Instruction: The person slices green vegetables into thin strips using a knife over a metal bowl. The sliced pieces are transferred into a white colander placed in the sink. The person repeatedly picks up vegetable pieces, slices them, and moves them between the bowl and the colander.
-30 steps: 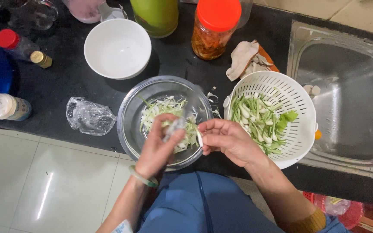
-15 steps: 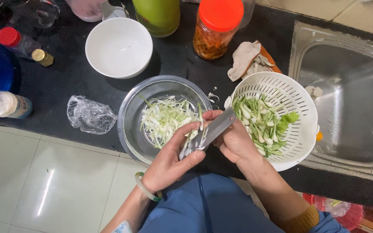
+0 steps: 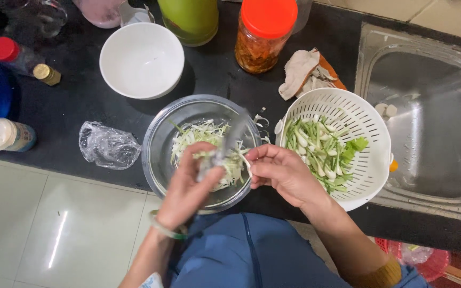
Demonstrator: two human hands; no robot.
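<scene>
Hands, left (image 3: 188, 189) and right (image 3: 279, 172), over one glass bowl (image 3: 161, 133) (shreds inside).

Your left hand (image 3: 185, 194) is bare, with a pale green bangle (image 3: 162, 228) around its wrist; your right hand (image 3: 284, 173) is bare too, its forearm ending in a mustard-yellow cuff (image 3: 380, 276) (only the edge shows); below, you wear a blue garment (image 3: 252, 253) with a darker seam down its front.
</scene>
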